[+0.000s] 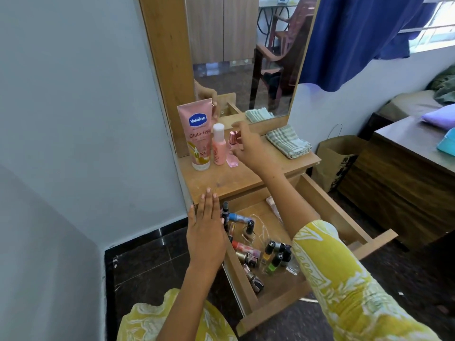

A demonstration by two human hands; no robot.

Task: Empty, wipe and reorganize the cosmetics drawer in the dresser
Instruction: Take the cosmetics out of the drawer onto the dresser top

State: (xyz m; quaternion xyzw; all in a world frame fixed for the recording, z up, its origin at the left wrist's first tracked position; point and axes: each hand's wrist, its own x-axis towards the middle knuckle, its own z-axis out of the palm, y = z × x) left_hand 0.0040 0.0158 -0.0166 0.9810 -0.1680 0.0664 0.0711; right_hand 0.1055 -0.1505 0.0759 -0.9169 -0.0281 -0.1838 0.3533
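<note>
drawer [330,207] hangs wide out of the dresser, little bottles [268,254] strewn inside. on top stand the tube [198,134], white-capped bottle [219,147] and pink perfume [232,151], packed close. right hand [248,146] spread loosely beside the perfume, gripping nothing; one brush could topple all three. left hand [205,232] flat, fingers straight, over the drawer's edge.

Pale blue walls [73,94] meet glossy black floor tiles [147,262]; my blue curtain [349,38] hangs beside a daylit window [438,23].
</note>
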